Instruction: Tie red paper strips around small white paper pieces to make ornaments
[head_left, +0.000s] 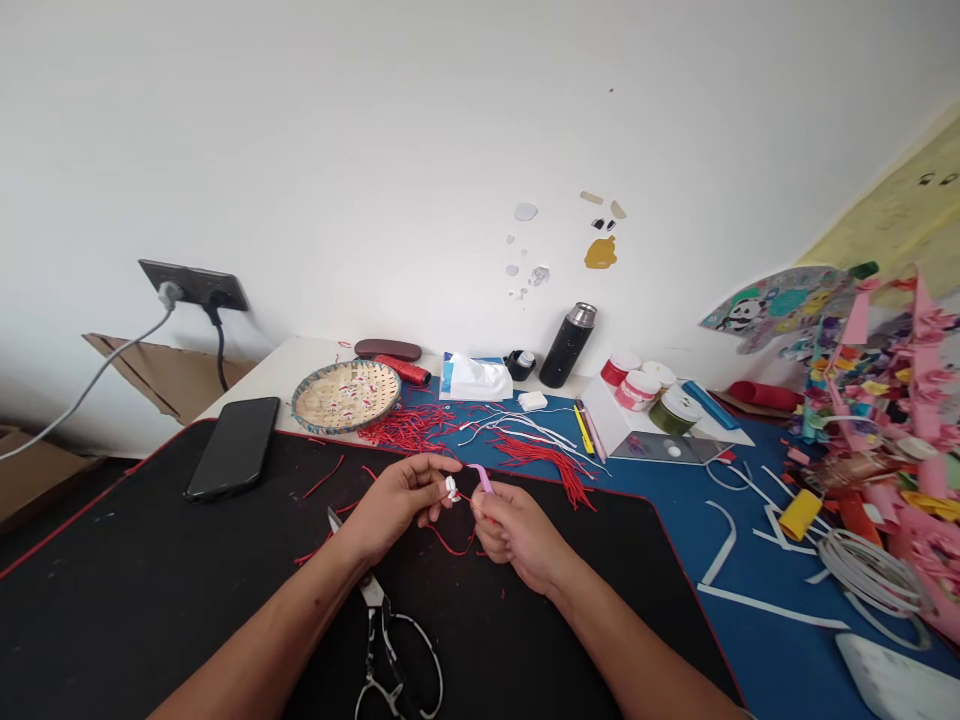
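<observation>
Between the thumb and fingers of my left hand is a small white knotted piece with bits of red on it. My right hand is closed around a pink bent-tip tool, which looks like tweezers; its bent end points toward the white piece. A thin red cord loops below both hands. Scissors with black-and-white handles lie on the black mat, partly hidden under my left forearm.
Behind the hands are a woven basket, piles of red cords, a tissue pack and a black thermos. A phone lies at left. Ribbon spools, white strips and coiled cable are at right.
</observation>
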